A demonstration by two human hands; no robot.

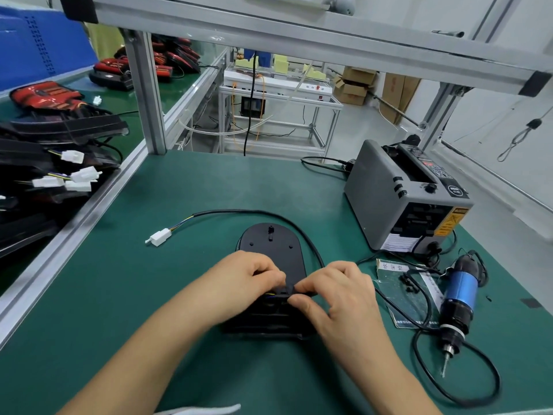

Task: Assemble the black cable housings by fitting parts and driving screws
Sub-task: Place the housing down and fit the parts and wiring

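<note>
A black cable housing (270, 245) lies flat on the green mat in front of me, its rounded end pointing away. Its black cable (239, 211) loops over the far side to a white connector (158, 236) on the left. My left hand (248, 283) has curled fingers pinching a small black part at the housing's near middle. My right hand (335, 292) pinches the cable end at the same spot, thumb and forefinger closed on it. The near half of the housing is mostly hidden under both hands.
A blue electric screwdriver (457, 298) lies at the right with its cord looped toward me, beside a plastic sheet (401, 292) holding small black parts. A grey tape dispenser (407, 196) stands at the back right. Finished housings with white connectors (59, 163) are piled on the left.
</note>
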